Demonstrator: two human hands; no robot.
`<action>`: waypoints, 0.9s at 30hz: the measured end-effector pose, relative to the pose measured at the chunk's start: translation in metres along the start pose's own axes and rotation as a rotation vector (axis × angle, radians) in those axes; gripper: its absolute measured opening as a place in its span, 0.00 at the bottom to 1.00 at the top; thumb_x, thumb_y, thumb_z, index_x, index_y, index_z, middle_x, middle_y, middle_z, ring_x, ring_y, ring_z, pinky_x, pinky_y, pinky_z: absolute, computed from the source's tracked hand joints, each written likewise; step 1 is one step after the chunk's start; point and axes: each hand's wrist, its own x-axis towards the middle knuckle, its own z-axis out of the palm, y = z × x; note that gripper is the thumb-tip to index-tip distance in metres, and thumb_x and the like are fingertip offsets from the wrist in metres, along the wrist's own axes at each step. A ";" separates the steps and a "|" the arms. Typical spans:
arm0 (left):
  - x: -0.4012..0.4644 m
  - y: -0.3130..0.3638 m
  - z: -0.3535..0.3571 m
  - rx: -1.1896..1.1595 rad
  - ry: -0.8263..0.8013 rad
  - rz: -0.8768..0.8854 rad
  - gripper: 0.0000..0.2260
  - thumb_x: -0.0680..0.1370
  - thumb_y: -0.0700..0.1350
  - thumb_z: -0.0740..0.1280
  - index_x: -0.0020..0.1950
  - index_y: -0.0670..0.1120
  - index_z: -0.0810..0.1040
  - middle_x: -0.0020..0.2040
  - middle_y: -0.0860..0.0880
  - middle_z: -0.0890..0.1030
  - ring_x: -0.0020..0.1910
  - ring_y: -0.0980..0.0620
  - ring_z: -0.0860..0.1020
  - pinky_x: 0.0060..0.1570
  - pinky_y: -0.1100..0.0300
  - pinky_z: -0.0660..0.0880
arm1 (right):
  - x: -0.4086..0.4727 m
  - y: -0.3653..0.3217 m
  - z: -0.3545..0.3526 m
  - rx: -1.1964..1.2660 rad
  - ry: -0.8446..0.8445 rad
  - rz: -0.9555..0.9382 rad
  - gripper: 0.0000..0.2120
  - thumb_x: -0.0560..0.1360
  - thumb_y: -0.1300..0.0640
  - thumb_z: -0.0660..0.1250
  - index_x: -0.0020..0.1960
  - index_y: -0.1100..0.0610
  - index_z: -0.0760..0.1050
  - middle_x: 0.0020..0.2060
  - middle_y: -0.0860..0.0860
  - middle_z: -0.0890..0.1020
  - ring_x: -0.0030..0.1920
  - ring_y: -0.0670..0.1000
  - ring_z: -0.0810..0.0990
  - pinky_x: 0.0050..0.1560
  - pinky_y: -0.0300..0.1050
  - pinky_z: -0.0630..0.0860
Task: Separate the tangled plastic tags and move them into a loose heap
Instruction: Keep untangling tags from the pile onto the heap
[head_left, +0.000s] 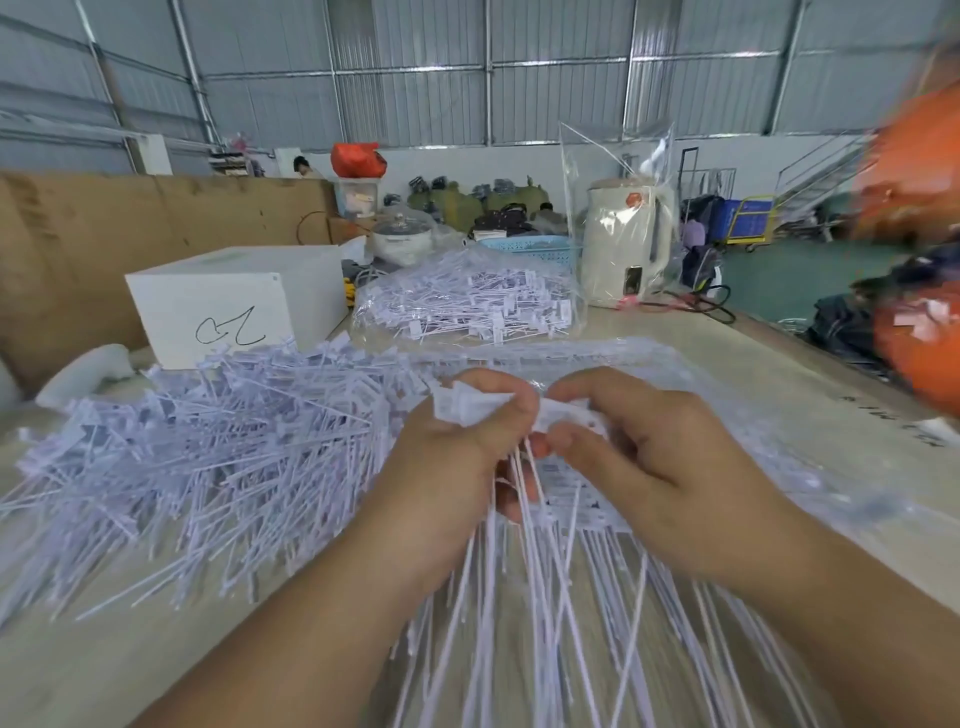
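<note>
Both hands meet near the middle of the pale wooden worktop. The left hand and right hand each pinch the flat heads of a bunch of thin white plastic tags, fingers curled; its stiff tails fan toward the near edge. Toward the left edge lies a loose heap of white tags, bristly and crisscrossed. Behind it, a white cardboard box. Toward the far edge, a clear bag of tags and a cream kettle in clear wrapping.
</note>
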 end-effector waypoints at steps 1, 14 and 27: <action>-0.001 0.001 0.001 -0.016 -0.022 -0.005 0.04 0.72 0.50 0.71 0.36 0.56 0.82 0.31 0.50 0.82 0.26 0.54 0.78 0.22 0.64 0.70 | 0.000 0.001 0.002 -0.005 -0.028 0.003 0.12 0.77 0.41 0.61 0.57 0.43 0.73 0.24 0.42 0.72 0.23 0.45 0.69 0.25 0.34 0.61; 0.003 0.007 -0.008 0.014 -0.129 -0.032 0.03 0.67 0.46 0.72 0.34 0.52 0.80 0.29 0.44 0.79 0.21 0.49 0.74 0.22 0.64 0.70 | 0.001 0.003 -0.007 0.082 -0.242 0.042 0.16 0.76 0.35 0.61 0.45 0.47 0.75 0.30 0.46 0.76 0.30 0.48 0.74 0.32 0.47 0.71; 0.000 0.002 0.006 -0.346 -0.039 -0.274 0.08 0.71 0.46 0.69 0.36 0.42 0.81 0.26 0.45 0.77 0.19 0.52 0.74 0.19 0.67 0.70 | 0.003 -0.015 0.008 0.113 0.167 0.095 0.14 0.78 0.50 0.65 0.35 0.51 0.72 0.21 0.44 0.68 0.22 0.44 0.65 0.24 0.32 0.59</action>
